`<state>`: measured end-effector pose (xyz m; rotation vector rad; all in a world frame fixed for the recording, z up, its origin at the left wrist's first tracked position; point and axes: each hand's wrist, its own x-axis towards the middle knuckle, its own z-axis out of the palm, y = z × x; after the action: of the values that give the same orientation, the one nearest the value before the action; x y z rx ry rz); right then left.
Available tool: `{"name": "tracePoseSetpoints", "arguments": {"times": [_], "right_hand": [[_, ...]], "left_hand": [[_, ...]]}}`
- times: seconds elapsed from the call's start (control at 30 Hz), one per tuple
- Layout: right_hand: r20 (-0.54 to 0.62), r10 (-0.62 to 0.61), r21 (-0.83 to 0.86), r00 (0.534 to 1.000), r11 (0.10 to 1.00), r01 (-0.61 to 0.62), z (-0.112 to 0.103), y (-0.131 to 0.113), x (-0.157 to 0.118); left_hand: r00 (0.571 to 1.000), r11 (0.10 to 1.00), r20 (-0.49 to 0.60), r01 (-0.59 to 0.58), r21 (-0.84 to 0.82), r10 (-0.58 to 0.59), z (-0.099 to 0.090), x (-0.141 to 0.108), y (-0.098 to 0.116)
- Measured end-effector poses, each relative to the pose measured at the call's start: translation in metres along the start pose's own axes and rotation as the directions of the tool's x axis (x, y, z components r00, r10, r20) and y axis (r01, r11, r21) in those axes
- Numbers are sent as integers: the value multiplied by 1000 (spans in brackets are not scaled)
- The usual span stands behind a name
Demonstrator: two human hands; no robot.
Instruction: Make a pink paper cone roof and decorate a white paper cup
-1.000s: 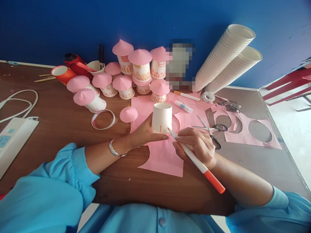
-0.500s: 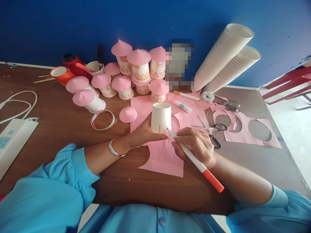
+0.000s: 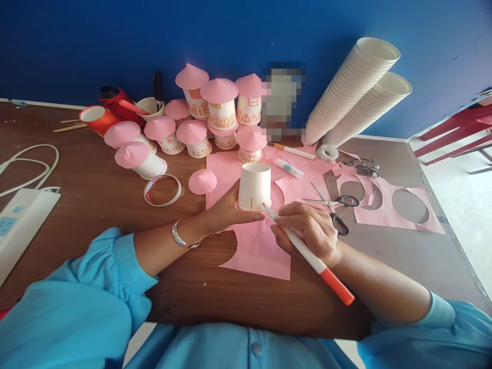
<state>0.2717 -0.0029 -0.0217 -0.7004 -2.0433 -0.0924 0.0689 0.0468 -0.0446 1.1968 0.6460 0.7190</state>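
Observation:
My left hand (image 3: 229,209) grips a white paper cup (image 3: 255,185) that is held upside down, its thumb lying along the lower rim. One short red-orange line marks the cup's side near that rim. In my right hand (image 3: 309,230) is a felt-tip marker (image 3: 305,248) with a white barrel and an orange-red end. Its tip is at the cup's lower right side; I cannot tell whether it touches. Beneath the hands lies pink paper (image 3: 265,251) with curved cut edges. A loose pink paper cone (image 3: 203,182) rests to the left of the cup.
Several decorated cups with pink cone roofs (image 3: 219,102) stand behind. To the right are scissors (image 3: 334,202), a glue stick (image 3: 288,167), a tape roll (image 3: 327,152) and cut pink sheets (image 3: 415,210). Tall cup stacks (image 3: 351,87) lean on the blue wall. A power strip (image 3: 28,225) lies left.
Almost nothing differs. Both hands, the cup and the marker keep nearly the same place, with only a very slight shift of the marker tip.

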Motion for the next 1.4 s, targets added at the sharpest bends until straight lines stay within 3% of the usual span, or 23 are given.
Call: {"name": "tracePoseSetpoints", "arguments": {"times": [1.07,1.4], "right_hand": [[42,16,-13,999,1000,-16,0,-1,-1],[102,155,88,983,983,-164,-6,-6,4]], "left_hand": [[1000,1000,19,18,-10,-18,-2,-1,-3],[998,999,62,27,-30,-25,-2,1,-4]]}}
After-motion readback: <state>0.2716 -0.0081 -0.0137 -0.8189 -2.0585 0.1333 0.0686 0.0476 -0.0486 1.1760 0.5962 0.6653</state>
